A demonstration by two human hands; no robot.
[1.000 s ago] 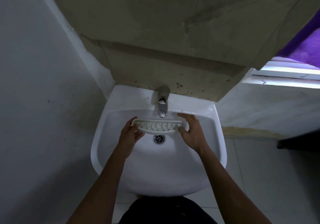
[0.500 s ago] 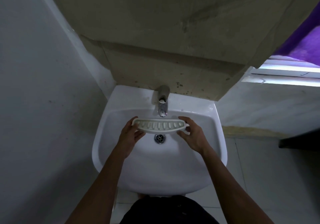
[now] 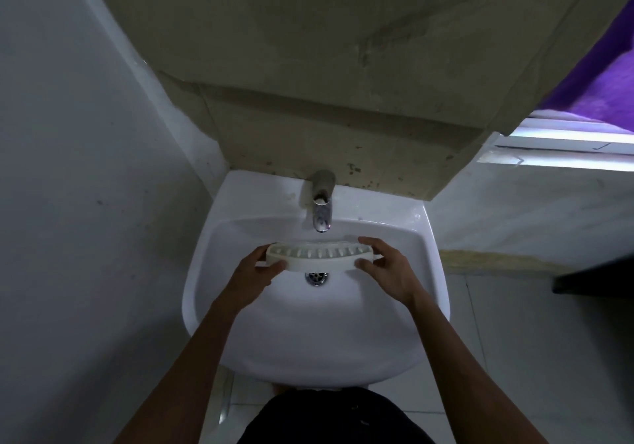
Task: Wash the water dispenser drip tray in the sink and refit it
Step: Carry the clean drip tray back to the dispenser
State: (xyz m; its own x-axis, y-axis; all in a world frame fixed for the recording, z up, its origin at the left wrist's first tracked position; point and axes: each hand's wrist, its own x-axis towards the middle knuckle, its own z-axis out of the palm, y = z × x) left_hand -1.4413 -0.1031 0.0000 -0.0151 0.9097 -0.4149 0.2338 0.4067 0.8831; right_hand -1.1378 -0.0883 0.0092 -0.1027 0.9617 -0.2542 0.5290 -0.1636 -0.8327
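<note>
Hands (image 3: 255,274) (image 3: 389,268) gripping drip tray (image 3: 319,255) ends, over sink (image 3: 308,334)

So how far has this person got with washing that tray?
Done: the drip tray is off the dispenser and over the sink. In hand: the left hand and right hand each grip an end, holding it just below the tap, above the drain. No water stream is visible, so I cannot tell how much washing has happened. Left: finishing the wash and refitting; no dispenser is in view.
</note>
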